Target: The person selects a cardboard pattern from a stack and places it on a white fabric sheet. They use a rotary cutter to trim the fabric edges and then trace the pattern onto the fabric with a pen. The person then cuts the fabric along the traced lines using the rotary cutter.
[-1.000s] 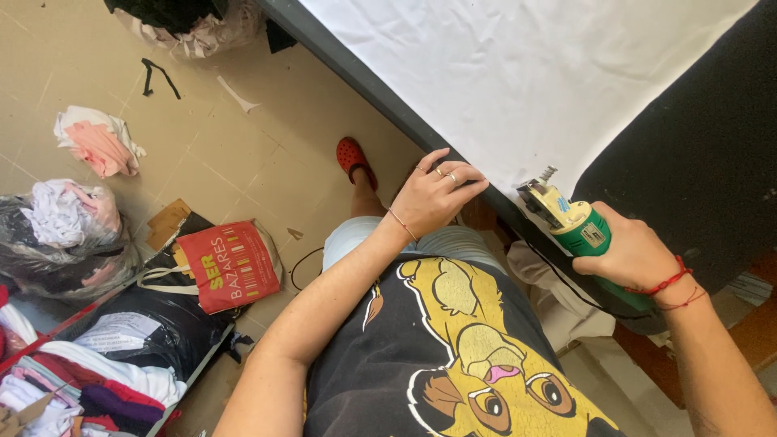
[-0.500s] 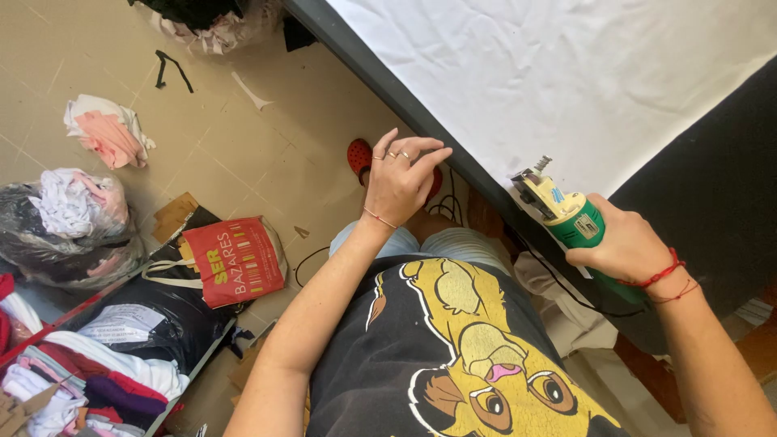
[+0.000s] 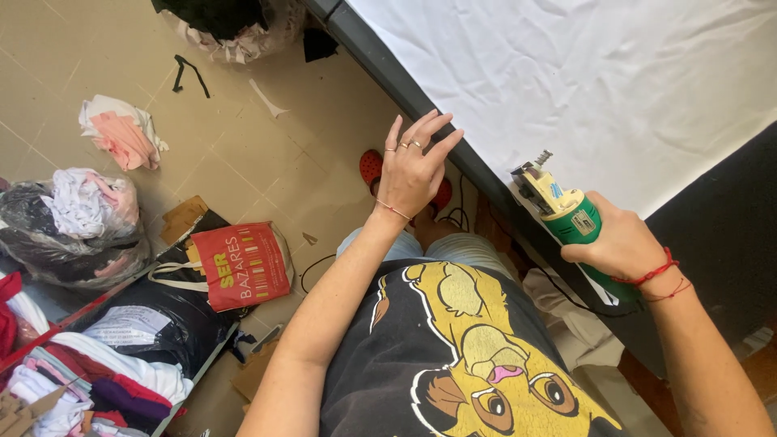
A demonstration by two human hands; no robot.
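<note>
Head view looks down on a person standing at a dark-edged cutting table [image 3: 421, 101] in the upper right of the frame, where a smooth white fabric [image 3: 615, 73] lies spread with faint creases. The right hand [image 3: 619, 243] is wrapped firmly round the green, cylindrical body of a handheld electric fabric cutter [image 3: 566, 214], whose yellow-grey head sits at the cloth's near edge. The left hand [image 3: 413, 166] hovers with fingers spread wide, holding nothing, just beside the table rim at frame centre. Judging by this, the cut is being lined up; pressing the cloth flat seems the requirement. A red shopping bag [image 3: 243, 263] and soft cloth bundles lie on the tiled floor [image 3: 243, 154] at left.
</note>
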